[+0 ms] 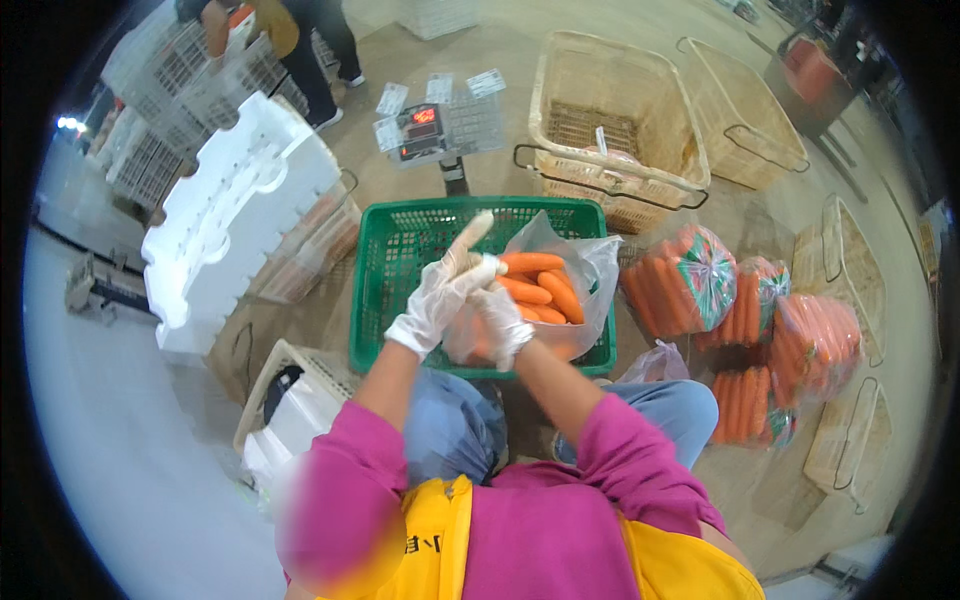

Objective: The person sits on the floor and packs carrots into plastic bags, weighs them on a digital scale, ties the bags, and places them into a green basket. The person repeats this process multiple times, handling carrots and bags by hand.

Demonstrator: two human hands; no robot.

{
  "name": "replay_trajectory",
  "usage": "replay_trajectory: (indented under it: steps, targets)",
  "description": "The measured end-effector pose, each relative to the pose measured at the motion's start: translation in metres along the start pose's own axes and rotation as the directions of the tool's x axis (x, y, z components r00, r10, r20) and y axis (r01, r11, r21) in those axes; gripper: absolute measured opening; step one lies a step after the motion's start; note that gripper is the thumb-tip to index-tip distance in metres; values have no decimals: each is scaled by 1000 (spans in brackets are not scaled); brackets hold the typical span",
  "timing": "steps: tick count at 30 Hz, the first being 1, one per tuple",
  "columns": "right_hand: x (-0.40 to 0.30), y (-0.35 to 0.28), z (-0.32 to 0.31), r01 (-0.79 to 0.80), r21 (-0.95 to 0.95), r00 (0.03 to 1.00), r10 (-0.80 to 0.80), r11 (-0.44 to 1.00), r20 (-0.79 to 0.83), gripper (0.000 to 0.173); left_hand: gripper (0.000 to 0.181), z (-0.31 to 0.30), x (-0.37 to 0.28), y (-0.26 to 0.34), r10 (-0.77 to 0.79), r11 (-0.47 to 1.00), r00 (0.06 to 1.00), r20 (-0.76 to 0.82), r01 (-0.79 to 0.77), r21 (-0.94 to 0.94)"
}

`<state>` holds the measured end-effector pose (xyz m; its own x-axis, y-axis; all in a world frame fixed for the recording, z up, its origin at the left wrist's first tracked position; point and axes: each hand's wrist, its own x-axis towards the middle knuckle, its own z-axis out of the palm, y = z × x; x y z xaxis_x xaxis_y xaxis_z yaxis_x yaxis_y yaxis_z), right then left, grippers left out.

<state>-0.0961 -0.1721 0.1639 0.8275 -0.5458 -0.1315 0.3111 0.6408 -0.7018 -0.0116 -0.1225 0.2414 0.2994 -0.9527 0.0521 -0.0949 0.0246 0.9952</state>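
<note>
Both my hands wear thin whitish gloves and meet over the near left side of a clear plastic bag (596, 277) of carrots (561, 296). My left hand (442, 296) has one or more fingers stretched forward and the thumb apart, with nothing seen between them. Just to its right and lower, my right hand (504, 319) touches or overlaps the left fingers; its fingertips are partly hidden, so I cannot tell whether it grips the bag. The bag's mouth is spread wide and shows several carrots. It rests in the right half of a green plastic basket (375, 262).
Beyond the basket is a digital scale display (424, 131) with printed slips. A cream crate (622, 180) stands behind right, bagged carrots (679, 281) lie rightward. At left are a white foam box (240, 225) and a low crate (262, 375) of white bags. Another person (300, 67) works at stacked crates.
</note>
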Motion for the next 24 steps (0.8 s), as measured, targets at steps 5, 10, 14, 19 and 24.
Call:
replay_trajectory:
  steps: [5,10,14,19,24]
  targets:
    - [-28,-26,1,8,-626,979,-135,780,-156,25,45,-13,60,23,359,466,887,289,-439,769]
    - [-45,-18,9,-77,-782,994,-9,619,-105,28,37,80,133,-38,571,104,340,747,-933,345]
    - [-53,-15,-37,-178,-771,981,49,611,-187,26,32,125,165,-86,27,554,595,803,-678,484]
    - [-90,-51,-170,206,469,959,-81,859,-272,28,47,36,136,-60,-232,969,485,843,190,157]
    - [-16,-104,-70,-67,548,998,54,834,40,53,77,-10,5,-151,-180,919,967,180,100,381]
